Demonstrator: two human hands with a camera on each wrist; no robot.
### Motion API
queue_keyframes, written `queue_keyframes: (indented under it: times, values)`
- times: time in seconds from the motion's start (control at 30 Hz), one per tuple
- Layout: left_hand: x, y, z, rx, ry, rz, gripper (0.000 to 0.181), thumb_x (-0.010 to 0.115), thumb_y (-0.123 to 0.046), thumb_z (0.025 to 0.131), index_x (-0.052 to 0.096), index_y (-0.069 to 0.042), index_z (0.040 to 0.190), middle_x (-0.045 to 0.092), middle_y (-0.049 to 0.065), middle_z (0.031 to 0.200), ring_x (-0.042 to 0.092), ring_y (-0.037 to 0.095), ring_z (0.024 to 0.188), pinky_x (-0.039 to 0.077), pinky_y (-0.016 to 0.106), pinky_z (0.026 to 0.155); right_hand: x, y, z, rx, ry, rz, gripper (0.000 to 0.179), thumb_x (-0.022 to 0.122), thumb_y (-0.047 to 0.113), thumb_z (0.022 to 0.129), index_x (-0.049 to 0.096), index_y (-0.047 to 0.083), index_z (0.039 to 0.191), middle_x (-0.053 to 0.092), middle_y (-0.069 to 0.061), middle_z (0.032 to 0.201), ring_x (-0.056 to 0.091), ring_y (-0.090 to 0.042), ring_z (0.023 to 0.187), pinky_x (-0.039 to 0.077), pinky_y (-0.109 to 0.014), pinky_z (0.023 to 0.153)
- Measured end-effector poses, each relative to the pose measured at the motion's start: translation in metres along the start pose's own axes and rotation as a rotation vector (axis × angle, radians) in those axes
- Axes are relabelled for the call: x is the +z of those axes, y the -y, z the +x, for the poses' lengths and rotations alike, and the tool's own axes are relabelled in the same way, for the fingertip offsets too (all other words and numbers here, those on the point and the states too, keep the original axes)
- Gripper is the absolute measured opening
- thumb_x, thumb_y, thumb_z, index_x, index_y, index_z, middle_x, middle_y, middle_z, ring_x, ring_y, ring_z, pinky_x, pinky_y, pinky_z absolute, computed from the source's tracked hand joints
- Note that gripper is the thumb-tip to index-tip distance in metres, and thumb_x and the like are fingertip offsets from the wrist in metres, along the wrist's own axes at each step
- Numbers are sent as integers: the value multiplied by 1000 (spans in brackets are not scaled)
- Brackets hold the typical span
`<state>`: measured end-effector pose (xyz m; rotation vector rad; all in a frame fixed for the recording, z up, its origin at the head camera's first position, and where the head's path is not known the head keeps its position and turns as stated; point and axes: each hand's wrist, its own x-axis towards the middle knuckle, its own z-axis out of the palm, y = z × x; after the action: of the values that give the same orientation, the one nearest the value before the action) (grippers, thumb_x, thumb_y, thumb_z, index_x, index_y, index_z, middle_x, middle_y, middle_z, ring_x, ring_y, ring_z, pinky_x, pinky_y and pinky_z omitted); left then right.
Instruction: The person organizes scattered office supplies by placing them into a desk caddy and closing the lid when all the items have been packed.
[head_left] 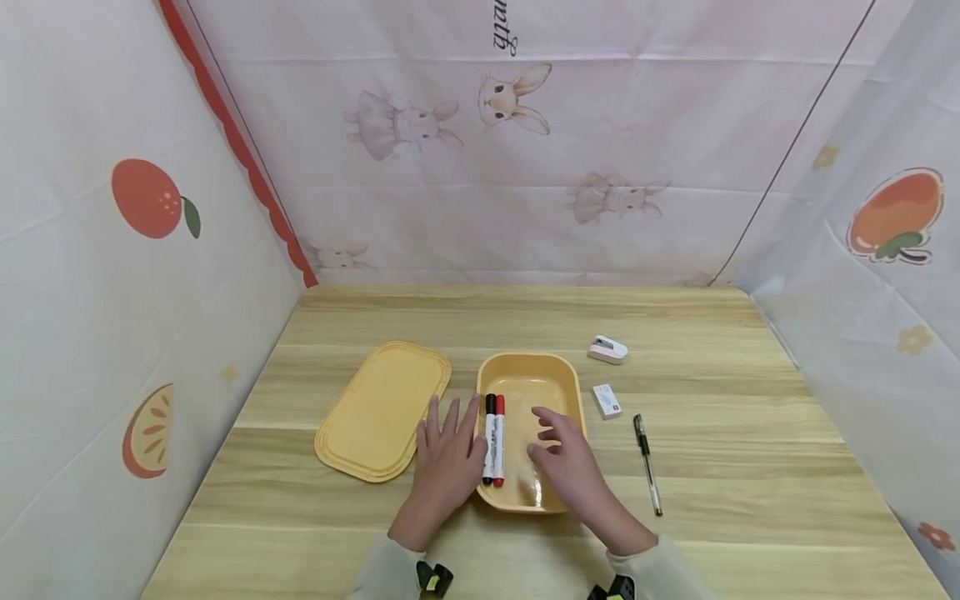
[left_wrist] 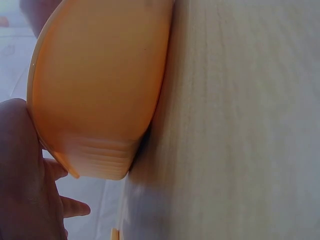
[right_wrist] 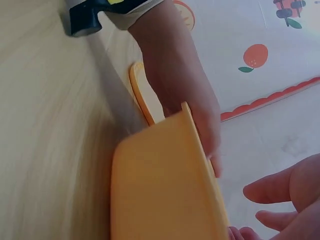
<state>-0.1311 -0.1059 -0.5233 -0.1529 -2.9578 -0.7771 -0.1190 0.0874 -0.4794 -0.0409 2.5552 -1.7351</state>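
Note:
In the head view, a yellow plastic box (head_left: 534, 392) stands uncovered on the table. A black-capped marker (head_left: 490, 437) and a red-capped marker (head_left: 500, 437) lie side by side along its left inner wall. My left hand (head_left: 448, 460) is at the box's left rim, fingers straight and spread, thumb close to the markers. My right hand (head_left: 567, 468) hovers over the right side of the box with loosely bent fingers and nothing between them. From the left wrist, the box's outer wall (left_wrist: 100, 75) shows beside the left hand (left_wrist: 22, 185). The right wrist view catches my right fingers (right_wrist: 272, 190) above the rim.
The matching yellow lid (head_left: 382, 408) lies flat to the left of the box. On the right are a white sharpener (head_left: 607, 349), a small white boxed eraser (head_left: 607, 401) and a black pen (head_left: 647, 462). Printed cloth walls (head_left: 525, 233) stand around the wooden table (head_left: 750, 467).

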Motion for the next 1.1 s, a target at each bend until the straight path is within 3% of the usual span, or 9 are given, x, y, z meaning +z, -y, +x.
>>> queue_keyframes:
  times: [0.23, 0.47, 0.57, 0.8, 1.1]
  values:
    - [1, -1, -1, -13, 14, -5, 59, 44, -39, 104, 28, -32, 161, 32, 12, 164, -3, 36, 157, 8, 66, 121, -23, 1, -10, -20, -20, -103, 57, 67, 8, 93, 50, 13, 147, 41, -18, 145, 51, -39, 122, 50, -52, 98]
    - [2, -1, -1, -13, 17, -6, 59, 44, -39, 104, 27, -32, 161, 31, 12, 164, -4, 36, 157, 7, 66, 121, -47, -16, -18, -220, -165, -330, 55, 72, 6, 89, 54, 2, 141, 43, -23, 140, 45, -40, 126, 43, -57, 101]
    - [2, -1, -2, -14, 18, -10, 59, 43, -39, 105, 26, -32, 161, 31, 12, 165, -4, 36, 157, 7, 65, 121, -55, -26, -19, -254, -224, -394, 55, 73, 3, 87, 54, -1, 139, 44, -25, 138, 42, -41, 128, 40, -60, 102]
    - [0, -2, -1, -11, 16, -14, 59, 43, -39, 105, 26, -32, 161, 31, 12, 164, -4, 35, 157, 6, 64, 121, -79, -46, -22, -133, -252, -453, 58, 70, 4, 89, 49, -3, 144, 40, -31, 141, 40, -47, 129, 38, -64, 104]
    - [0, -2, 0, -9, 16, -25, 59, 44, -38, 105, 27, -30, 161, 31, 12, 164, -4, 36, 157, 6, 66, 120, -96, -71, -27, -20, -258, -518, 61, 69, 6, 88, 47, -5, 143, 39, -35, 139, 43, -50, 121, 41, -64, 95]
